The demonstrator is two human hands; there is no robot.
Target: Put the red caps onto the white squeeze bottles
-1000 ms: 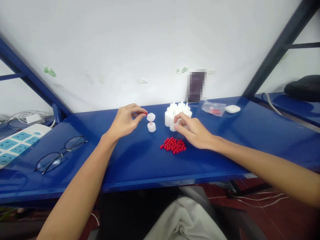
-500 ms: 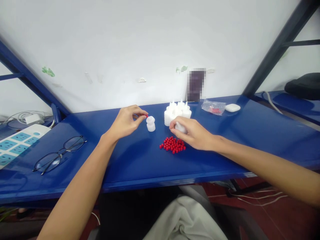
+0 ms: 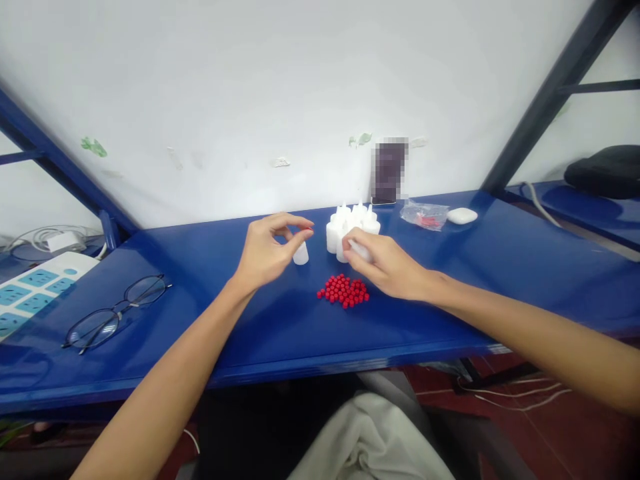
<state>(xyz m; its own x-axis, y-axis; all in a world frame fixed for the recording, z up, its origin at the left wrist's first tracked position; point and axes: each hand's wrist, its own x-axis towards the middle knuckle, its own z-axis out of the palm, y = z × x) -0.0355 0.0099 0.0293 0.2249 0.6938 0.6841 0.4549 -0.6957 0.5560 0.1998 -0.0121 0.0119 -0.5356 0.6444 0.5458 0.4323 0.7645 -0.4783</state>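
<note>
My left hand (image 3: 270, 250) is closed in a pinch, with a small red cap (image 3: 309, 229) just showing between thumb and forefinger. Behind its fingertips a white plastic piece (image 3: 301, 255) stands on the blue table, its upper part hidden. My right hand (image 3: 387, 263) is wrapped round a white squeeze bottle (image 3: 361, 251), tilted with its narrow tip toward the left. Just beyond that hand, several white squeeze bottles (image 3: 332, 237) with pointed nozzles stand grouped upright. A loose pile of red caps (image 3: 343, 291) lies in front of them, near my right hand.
Eyeglasses (image 3: 120, 310) and a white power strip (image 3: 37, 293) lie on the left of the blue table (image 3: 280, 327). At the back right are a phone (image 3: 390, 172) leaning on the wall, a clear bag (image 3: 425, 216) with red pieces, and a white rounded case (image 3: 462, 216).
My left hand has moved right with the red cap, now covering the top of the white piece. My right hand has shifted slightly, tilting the bottle's tip further left.
</note>
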